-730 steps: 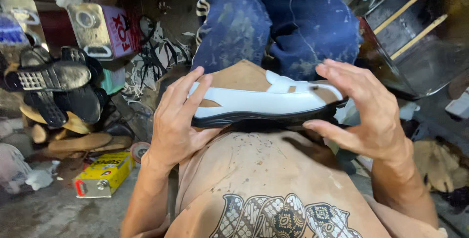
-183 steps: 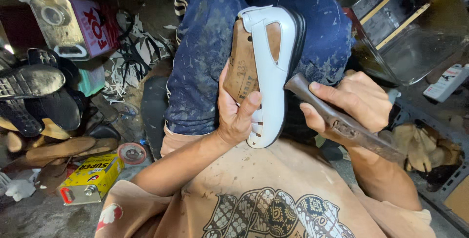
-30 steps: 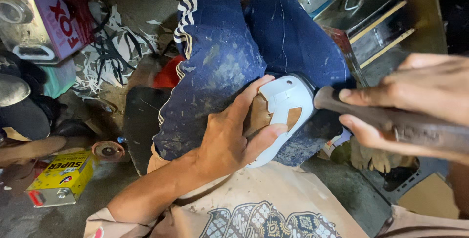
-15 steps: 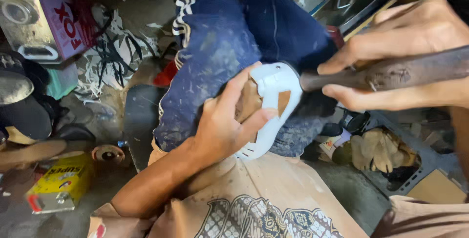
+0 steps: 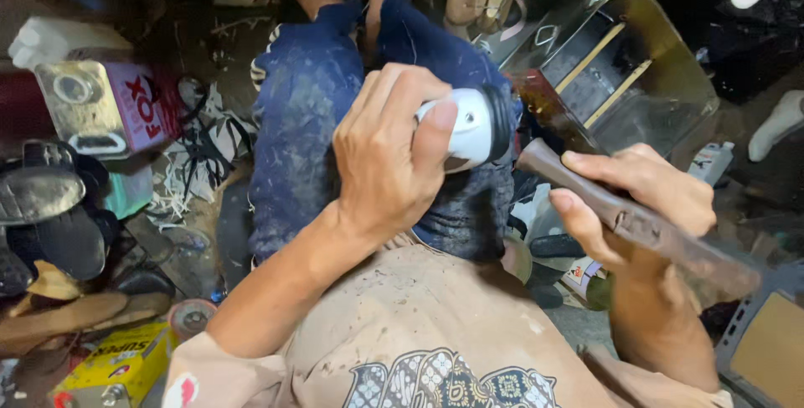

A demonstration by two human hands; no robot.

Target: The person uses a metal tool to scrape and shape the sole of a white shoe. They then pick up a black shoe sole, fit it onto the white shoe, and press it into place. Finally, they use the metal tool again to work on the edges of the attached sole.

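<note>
Gripping fingers of the left hand (image 5: 387,161) are wrapped over a white, black-soled sandal (image 5: 471,127); a brown wooden-handled hammer (image 5: 636,222) is clasped by the right hand (image 5: 632,198).

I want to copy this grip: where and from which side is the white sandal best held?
Judging by its pose, grip the white sandal around its rounded end from the left, as the left hand does. That leaves the dark sole edge facing right, toward the hammer in the right hand.
</note>
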